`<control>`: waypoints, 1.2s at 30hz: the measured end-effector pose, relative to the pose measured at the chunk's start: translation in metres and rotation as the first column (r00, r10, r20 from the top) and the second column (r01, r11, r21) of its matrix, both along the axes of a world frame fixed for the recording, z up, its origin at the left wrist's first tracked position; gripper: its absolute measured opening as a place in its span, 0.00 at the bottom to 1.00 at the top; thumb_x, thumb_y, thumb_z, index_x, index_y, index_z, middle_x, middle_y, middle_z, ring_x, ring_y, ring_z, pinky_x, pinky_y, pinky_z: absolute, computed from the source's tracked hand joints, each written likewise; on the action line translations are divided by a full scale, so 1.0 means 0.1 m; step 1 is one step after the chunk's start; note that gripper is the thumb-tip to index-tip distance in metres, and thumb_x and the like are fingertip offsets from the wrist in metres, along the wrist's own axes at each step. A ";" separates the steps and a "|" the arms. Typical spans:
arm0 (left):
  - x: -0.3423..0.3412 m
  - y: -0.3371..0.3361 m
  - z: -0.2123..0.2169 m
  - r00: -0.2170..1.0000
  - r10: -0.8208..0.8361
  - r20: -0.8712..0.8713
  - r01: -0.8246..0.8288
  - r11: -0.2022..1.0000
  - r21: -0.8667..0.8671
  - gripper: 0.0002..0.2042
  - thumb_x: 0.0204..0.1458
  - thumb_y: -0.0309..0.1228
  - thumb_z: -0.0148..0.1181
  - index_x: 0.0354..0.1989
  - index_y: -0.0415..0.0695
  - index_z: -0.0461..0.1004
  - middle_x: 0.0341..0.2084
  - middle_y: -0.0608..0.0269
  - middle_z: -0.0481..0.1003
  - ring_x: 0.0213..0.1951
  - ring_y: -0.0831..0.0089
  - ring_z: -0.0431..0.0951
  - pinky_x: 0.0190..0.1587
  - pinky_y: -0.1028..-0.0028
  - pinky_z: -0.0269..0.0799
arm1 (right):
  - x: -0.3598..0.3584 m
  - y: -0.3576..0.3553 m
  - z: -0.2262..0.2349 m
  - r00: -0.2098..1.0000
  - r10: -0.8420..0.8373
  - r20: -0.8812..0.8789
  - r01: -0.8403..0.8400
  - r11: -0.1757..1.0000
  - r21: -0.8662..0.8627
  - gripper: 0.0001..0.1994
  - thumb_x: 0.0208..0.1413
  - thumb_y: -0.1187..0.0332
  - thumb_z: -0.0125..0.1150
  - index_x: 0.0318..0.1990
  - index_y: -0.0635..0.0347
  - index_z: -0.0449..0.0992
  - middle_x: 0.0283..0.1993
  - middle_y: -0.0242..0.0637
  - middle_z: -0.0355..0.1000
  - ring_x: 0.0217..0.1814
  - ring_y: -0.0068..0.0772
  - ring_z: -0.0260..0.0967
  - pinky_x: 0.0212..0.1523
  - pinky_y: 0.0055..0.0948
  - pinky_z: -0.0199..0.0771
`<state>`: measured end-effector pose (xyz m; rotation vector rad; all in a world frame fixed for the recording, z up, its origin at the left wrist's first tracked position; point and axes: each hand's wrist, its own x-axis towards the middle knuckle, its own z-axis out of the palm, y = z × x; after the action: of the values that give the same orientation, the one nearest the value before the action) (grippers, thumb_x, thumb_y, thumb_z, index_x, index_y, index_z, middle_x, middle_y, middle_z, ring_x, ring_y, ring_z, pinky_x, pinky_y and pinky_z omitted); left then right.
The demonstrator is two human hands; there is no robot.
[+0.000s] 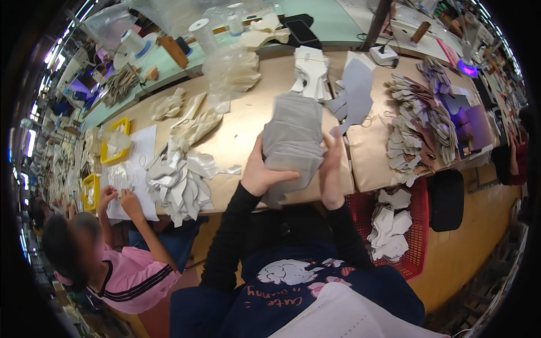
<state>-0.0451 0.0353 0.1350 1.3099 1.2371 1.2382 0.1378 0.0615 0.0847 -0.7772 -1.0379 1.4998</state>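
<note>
A thick stack of grey cut fabric pieces (293, 135) is raised above the near edge of the table, its layers fanned toward me. My left hand (265, 172) grips its left side, thumb lying across the front and fingers mostly hidden behind. Along the stack's right edge stands my right hand (332, 172), slightly blurred, fingers stretched upward and palm facing the pieces. It seems to touch the edge without wrapping round it. Just beyond lie a pile of white cut pieces (311, 70) and some blue-grey pieces (358, 93).
Left of me lies a heap of white-grey pieces (179, 183), near a co-worker in a pink shirt (135, 276). Bundles of brown and grey pieces (414, 124) cover the right table. A red basket (418, 242) holding pale pieces stands below. Yellow trays (117, 141) sit far left.
</note>
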 end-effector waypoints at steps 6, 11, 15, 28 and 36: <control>-0.04 -0.04 0.03 0.517 0.091 -0.851 0.261 0.930 0.258 0.48 0.32 0.31 0.72 0.69 0.42 0.59 0.47 0.52 0.75 0.48 0.53 0.77 0.52 0.62 0.73 | 0.26 0.18 -0.38 0.966 -0.251 -0.067 0.257 0.959 0.121 0.40 0.68 0.37 0.39 0.79 0.46 0.36 0.78 0.46 0.44 0.75 0.42 0.51 0.74 0.45 0.47; 0.02 0.05 -0.45 0.404 -0.096 -0.910 0.335 0.941 0.049 0.53 0.30 0.37 0.75 0.72 0.42 0.54 0.55 0.54 0.70 0.57 0.60 0.72 0.58 0.61 0.68 | 0.41 -0.04 -0.77 0.938 -0.025 0.345 -0.046 0.980 0.195 0.41 0.69 0.38 0.37 0.79 0.51 0.38 0.78 0.40 0.49 0.76 0.42 0.49 0.75 0.47 0.42; -0.06 0.10 -0.50 0.339 -0.093 -0.936 0.295 0.955 0.012 0.61 0.27 0.47 0.81 0.73 0.42 0.52 0.57 0.55 0.69 0.61 0.59 0.69 0.62 0.57 0.64 | 0.47 0.12 -0.74 0.987 -0.116 0.110 0.118 0.993 -0.010 0.37 0.70 0.39 0.36 0.79 0.41 0.37 0.80 0.41 0.47 0.80 0.42 0.43 0.75 0.49 0.40; -0.05 -0.04 -0.59 0.484 -0.012 -0.875 0.243 0.962 0.121 0.68 0.24 0.49 0.82 0.76 0.47 0.44 0.63 0.46 0.61 0.68 0.50 0.59 0.66 0.49 0.54 | -0.11 -0.01 -0.70 0.989 -0.143 -0.036 0.141 0.989 -0.037 0.42 0.69 0.43 0.43 0.79 0.55 0.32 0.83 0.43 0.29 0.84 0.40 0.24 0.79 0.41 0.25; -0.17 -0.06 -0.48 0.466 -0.180 -0.867 0.221 0.972 -0.083 0.67 0.26 0.43 0.82 0.76 0.42 0.41 0.67 0.41 0.57 0.73 0.44 0.52 0.67 0.41 0.56 | -0.21 0.08 -0.67 0.998 0.030 0.054 -0.031 0.999 0.034 0.38 0.72 0.45 0.38 0.79 0.50 0.28 0.83 0.39 0.25 0.85 0.41 0.19 0.79 0.42 0.19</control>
<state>-0.0620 0.0295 0.0866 2.1853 1.6566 0.3349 0.1170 0.0698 0.0181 -0.7839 -1.1177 1.4899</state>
